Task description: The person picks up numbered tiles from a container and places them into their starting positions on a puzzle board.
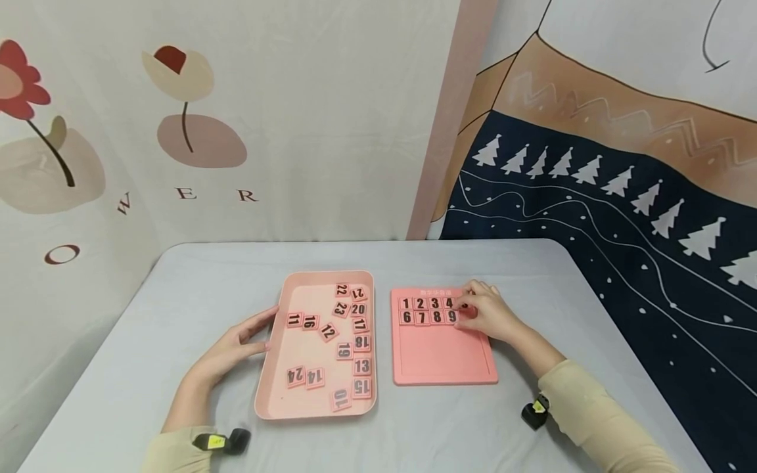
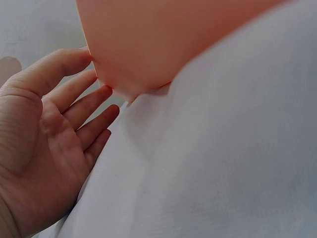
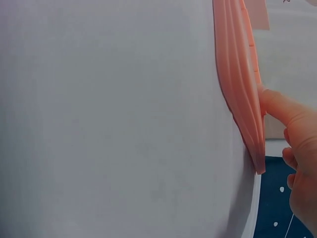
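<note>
A: One counter (image 1: pixel 437 430), layout?
B: Tray (image 1: pixel 313 294); board (image 1: pixel 443 360) at its 3 o'clock.
A: Hands?
B: Left hand (image 1: pixel 225 353): fingers loosely extended, tray's 9 o'clock. Right hand (image 1: pixel 495 316): fingers at board's 1 o'clock, can't tell grip. Number tiles (image 1: pixel 420 318): board's 12 o'clock, plus tray.

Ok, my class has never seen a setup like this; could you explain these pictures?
There's no machine: a person's bare left hand and right hand do the work. The widest picture comes from a head-worn camera looking down; the other two come from a camera on each wrist. On the pale cloth-covered table lie a light-pink rectangular tray of loose, square, pink number tiles and a flat, darker-pink board with two rows of tiles. The left hand touches the tray's edge. The right fingers reach the board's top row; whether they hold a tile isn't clear.
</note>
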Demonstrator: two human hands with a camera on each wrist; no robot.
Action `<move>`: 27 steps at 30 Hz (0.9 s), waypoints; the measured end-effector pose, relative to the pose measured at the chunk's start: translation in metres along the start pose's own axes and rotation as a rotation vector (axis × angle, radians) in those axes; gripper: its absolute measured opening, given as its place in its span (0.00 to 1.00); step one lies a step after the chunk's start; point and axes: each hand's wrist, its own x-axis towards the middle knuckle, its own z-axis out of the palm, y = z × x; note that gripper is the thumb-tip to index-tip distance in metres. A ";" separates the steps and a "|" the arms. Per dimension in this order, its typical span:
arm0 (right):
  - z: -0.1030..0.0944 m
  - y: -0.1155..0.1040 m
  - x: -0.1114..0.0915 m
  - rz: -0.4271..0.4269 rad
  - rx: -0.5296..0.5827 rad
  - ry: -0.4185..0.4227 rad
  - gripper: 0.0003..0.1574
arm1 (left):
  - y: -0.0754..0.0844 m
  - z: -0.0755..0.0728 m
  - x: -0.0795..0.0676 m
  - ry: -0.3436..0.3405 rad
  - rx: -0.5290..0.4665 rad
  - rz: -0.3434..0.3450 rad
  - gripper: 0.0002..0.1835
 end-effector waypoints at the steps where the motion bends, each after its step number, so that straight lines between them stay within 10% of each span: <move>1: 0.000 0.000 0.000 0.004 -0.002 0.000 0.18 | 0.001 0.000 0.000 0.002 0.004 -0.001 0.36; 15: -0.007 -0.011 -0.001 -0.004 -0.065 0.036 0.26 | 0.002 0.001 0.000 -0.006 -0.001 -0.001 0.36; 27: 0.005 -0.096 0.021 -0.261 0.096 0.056 0.26 | 0.004 0.001 0.000 0.002 0.008 0.000 0.36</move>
